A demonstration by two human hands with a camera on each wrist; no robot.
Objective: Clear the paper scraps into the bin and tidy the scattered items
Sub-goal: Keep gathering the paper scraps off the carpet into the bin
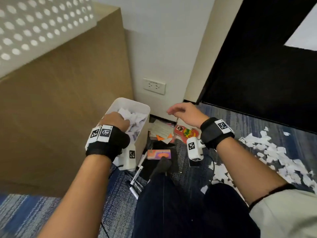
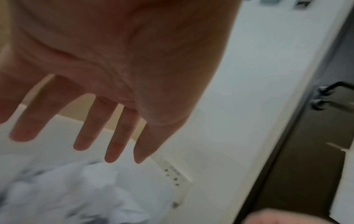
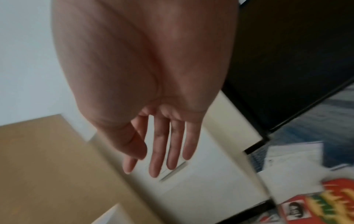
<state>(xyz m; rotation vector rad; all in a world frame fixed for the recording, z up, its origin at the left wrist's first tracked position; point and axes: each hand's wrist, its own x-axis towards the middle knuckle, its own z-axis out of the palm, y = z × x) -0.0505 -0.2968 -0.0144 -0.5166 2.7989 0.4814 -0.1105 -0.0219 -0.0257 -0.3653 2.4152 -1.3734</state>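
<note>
A white rectangular bin (image 1: 120, 103) stands on the carpet against a cardboard box, filled with crumpled white paper scraps (image 1: 133, 118). My left hand (image 1: 118, 120) hovers over the bin's opening; the left wrist view shows its fingers (image 2: 113, 145) spread straight, holding nothing, above the scraps (image 2: 67, 192). My right hand (image 1: 178, 111) hangs in the air to the right of the bin, fingers (image 3: 159, 153) straight and empty. More torn white scraps (image 1: 272, 155) lie scattered on the blue carpet at the right.
Between my hands lie notes and cards (image 1: 162, 130), a red sticker sheet (image 1: 187, 133), an orange card (image 1: 158, 154) and several markers (image 1: 137, 176). A big cardboard box (image 1: 65, 107) fills the left. A wall socket (image 1: 154, 86) and a dark door (image 1: 257, 66) stand behind. My dark-trousered knees (image 1: 180, 206) are below.
</note>
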